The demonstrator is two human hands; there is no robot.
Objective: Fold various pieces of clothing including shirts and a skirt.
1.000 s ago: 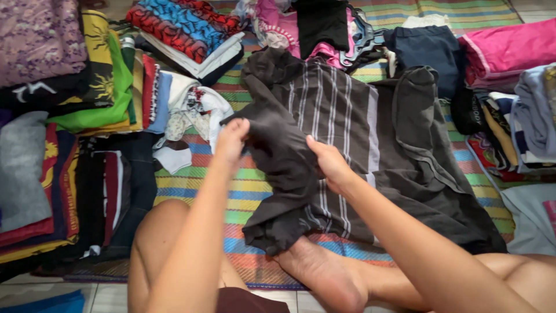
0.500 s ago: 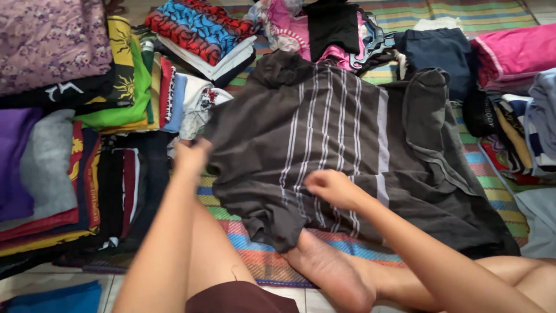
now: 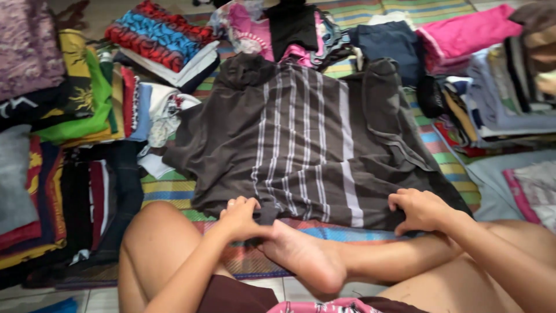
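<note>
A dark grey shirt (image 3: 301, 145) with pale vertical stripes lies spread flat on a rainbow-striped mat (image 3: 168, 188). My left hand (image 3: 240, 217) pinches the shirt's near hem at its left side, just above my bare foot (image 3: 301, 255). My right hand (image 3: 420, 208) grips the same hem at its right side. Both arms reach forward over my crossed legs.
Stacks of folded clothes (image 3: 69, 116) line the left side. A red and blue folded pile (image 3: 159, 37) sits at the back left, pink and black garments (image 3: 278, 29) at the back, more folded piles (image 3: 498, 87) on the right. Tiled floor (image 3: 87, 298) shows near me.
The shirt's left sleeve, held up before, now lies spread flat. Both hands moved down to the near hem, the right hand shifting to the right side.
</note>
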